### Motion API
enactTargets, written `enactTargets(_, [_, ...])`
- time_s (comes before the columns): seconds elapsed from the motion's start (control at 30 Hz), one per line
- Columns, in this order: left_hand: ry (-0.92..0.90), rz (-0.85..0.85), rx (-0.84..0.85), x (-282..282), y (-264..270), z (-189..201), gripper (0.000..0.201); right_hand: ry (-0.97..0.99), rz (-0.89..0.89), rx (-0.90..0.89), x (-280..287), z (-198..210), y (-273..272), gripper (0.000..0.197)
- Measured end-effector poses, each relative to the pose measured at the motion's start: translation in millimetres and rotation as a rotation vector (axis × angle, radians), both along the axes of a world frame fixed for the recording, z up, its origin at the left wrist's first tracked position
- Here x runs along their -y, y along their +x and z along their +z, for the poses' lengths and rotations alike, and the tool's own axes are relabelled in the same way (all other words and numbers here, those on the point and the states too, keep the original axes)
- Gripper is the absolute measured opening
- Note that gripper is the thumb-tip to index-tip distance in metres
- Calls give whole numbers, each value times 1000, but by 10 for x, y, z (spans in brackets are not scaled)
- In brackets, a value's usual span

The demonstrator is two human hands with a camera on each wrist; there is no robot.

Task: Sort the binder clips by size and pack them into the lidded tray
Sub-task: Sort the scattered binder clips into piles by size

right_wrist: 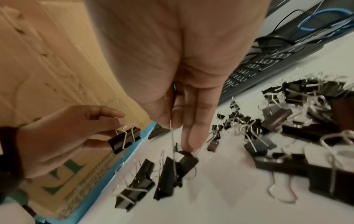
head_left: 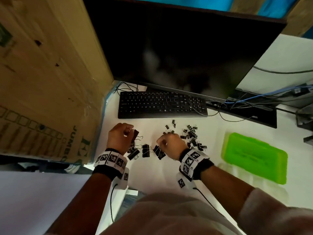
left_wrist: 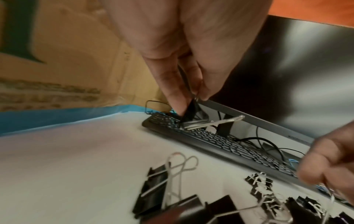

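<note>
My left hand [head_left: 128, 132] is raised a little off the white table and pinches a large black binder clip [head_left: 135, 135] by its wire handles; that clip [right_wrist: 124, 139] hangs from its fingertips [left_wrist: 177, 97]. To its right, my right hand [head_left: 160, 144] pinches the wire handle of another large clip [right_wrist: 188, 160], which touches the table. Two or three large clips [head_left: 145, 150] lie in a row between my hands. A heap of small clips [head_left: 193, 138] lies right of my right hand. The green lidded tray [head_left: 254, 156] sits shut at the far right.
A black keyboard [head_left: 162, 104] lies just beyond the clips, under a dark monitor [head_left: 186, 56]. A big cardboard box [head_left: 47, 82] walls off the left side. Cables [head_left: 254, 100] run across the back right of the table [head_left: 211, 133].
</note>
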State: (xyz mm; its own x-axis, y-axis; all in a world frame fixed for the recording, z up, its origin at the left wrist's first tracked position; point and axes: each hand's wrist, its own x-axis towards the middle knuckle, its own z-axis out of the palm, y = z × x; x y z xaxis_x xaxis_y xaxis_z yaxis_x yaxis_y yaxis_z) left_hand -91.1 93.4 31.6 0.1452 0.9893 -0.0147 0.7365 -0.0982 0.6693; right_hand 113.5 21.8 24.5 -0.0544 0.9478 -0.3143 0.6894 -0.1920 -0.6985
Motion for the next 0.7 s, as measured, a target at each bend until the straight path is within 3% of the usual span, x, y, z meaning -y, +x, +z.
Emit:
enactTargets(0.1, [2, 62, -37, 52, -173, -70, 13, -72, 19, 54, 11, -101, -109, 24])
enactTargets(0.23, [-28, 97, -77, 135, -225, -229, 13, -107, -27, -55, 78, -166, -196, 25])
enactTargets(0.43, [-126, 86, -55, 249, -262, -344, 20, -105, 78, -107, 111, -103, -79, 37])
enactTargets(0.5, [-75, 70, -73, 269, -253, -313, 26, -3, 55, -17, 111, -97, 115, 37])
enactTargets(0.57, [0, 29, -43, 305, -156, -225, 28, 66, 129, 190, 146, -139, 350, 38])
enactTargets(0.7, [17, -240, 83, 506, 311, -87, 22, -116, 375, 531, 359, -246, 679, 53])
